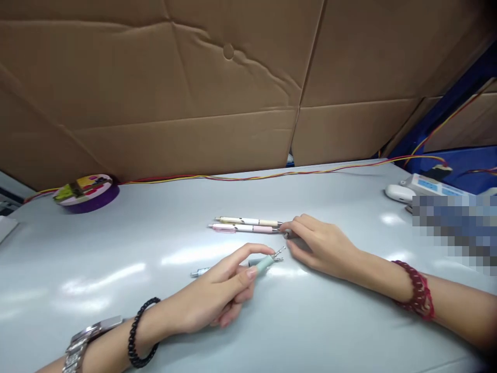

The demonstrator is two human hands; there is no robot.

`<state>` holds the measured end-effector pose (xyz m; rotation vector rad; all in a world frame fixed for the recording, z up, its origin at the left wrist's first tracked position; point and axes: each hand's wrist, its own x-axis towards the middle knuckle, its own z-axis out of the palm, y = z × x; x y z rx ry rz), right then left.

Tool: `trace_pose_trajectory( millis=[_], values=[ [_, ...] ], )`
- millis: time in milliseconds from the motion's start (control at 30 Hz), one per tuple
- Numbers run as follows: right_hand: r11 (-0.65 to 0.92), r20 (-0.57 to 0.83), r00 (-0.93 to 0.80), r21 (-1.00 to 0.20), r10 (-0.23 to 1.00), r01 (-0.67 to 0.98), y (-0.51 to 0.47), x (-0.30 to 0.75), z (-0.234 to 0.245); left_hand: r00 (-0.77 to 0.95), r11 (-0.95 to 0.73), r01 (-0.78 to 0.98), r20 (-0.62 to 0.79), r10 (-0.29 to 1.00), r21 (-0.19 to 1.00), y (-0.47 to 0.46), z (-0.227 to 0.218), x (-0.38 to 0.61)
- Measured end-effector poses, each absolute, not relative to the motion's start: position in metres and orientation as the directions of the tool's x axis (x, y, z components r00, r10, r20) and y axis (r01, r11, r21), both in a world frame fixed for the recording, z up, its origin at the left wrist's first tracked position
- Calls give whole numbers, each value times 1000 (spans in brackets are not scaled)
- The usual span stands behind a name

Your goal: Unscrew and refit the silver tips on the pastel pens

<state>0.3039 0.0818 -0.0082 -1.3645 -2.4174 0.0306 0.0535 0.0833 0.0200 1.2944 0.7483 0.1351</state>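
Observation:
My left hand (229, 285) is closed around a pale green mechanical pencil (265, 264), its thin silvery inner end bare and pointing up to the right. The index finger rests along the barrel near that end. Close by, my right hand (320, 243) pinches a small silvery piece (287, 235) that looks like a pencil tip, partly hidden by the fingers. Just beyond lie a pink and white pencil (244, 228) and a cream and white pencil (248, 221), side by side with tips to the right. A blue pencil (199, 272) lies behind my left hand, mostly covered.
On the grey-white table (163, 223), a round purple tin (89, 199) stands at the back left. Red and yellow wires (217, 177) run along the back edge before a cardboard panel (194, 93). At the right are a white mouse-like object (400, 193) and a power strip (430, 185).

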Motion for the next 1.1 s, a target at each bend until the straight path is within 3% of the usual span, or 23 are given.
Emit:
trace_pose_trajectory(
  millis=[167,267,400,500,800,967,1100],
  values=[
    [710,545,-529,-190,650,678,79,306,-6,758,289,319,-426,494,903,82,18,54],
    [802,581,-577,-256,574,540,72,303,-3,767,281,313,-416,489,907,82,17,54],
    [788,558,-557,-451,616,420,63,297,0,771,251,325,-410,488,912,81,18,54],
    [739,530,-515,-518,673,431,59,295,1,778,218,336,-400,483,916,81,20,54],
    [644,477,-435,-617,763,452,60,291,-1,816,151,315,-349,461,937,81,20,52],
    [665,487,-461,-622,742,414,58,291,-3,827,103,320,-330,455,942,79,22,52],
    [722,507,-526,-583,682,373,56,288,-3,806,-40,388,-318,499,921,75,23,54]
  ],
)
